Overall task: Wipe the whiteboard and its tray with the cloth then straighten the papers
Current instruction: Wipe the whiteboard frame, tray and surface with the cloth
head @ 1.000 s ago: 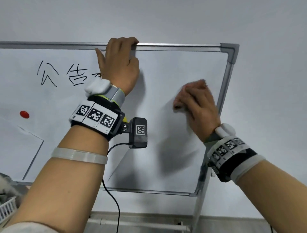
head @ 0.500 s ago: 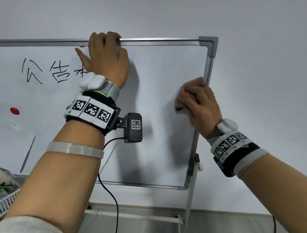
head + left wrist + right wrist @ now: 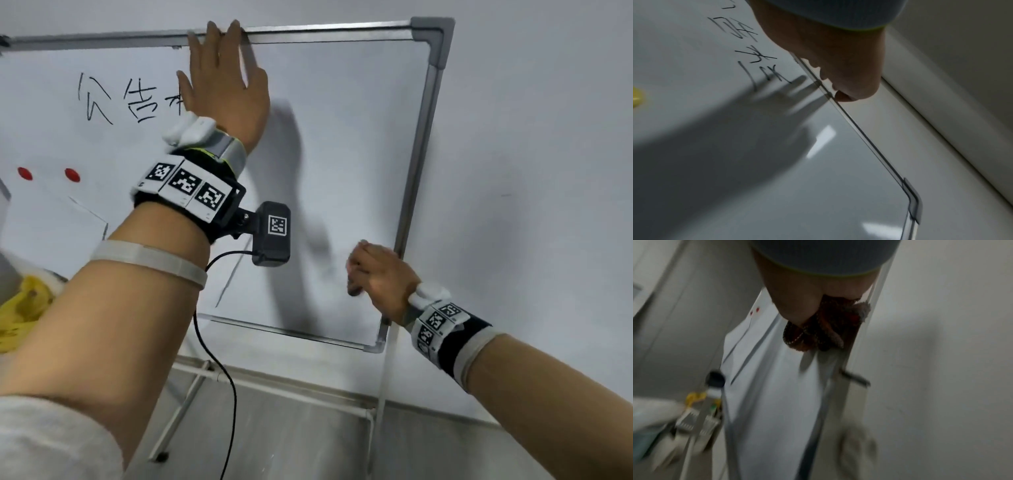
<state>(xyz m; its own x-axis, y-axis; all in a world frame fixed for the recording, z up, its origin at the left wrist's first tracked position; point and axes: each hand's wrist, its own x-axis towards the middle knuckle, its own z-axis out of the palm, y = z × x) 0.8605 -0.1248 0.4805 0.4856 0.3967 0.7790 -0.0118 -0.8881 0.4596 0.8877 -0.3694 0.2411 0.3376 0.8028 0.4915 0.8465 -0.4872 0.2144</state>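
Cloth point(image 3: 818, 331) bunched in right hand point(image 3: 383, 277) — on whiteboard point(image 3: 342, 137).

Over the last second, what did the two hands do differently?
The right hand, gripping the cloth, slid down the whiteboard beside its right frame. The left hand uncurled its fingers at the top edge. The writing remains unwiped.

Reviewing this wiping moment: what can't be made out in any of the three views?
- Cloth: head view hides it under the right hand; right wrist view shows it bunched and blurred.
- Third written character on the whiteboard: covered by the left hand in the head view.
- Papers: cut off by the head view's left edge.
- Tray: not identifiable; right wrist view is motion-blurred.
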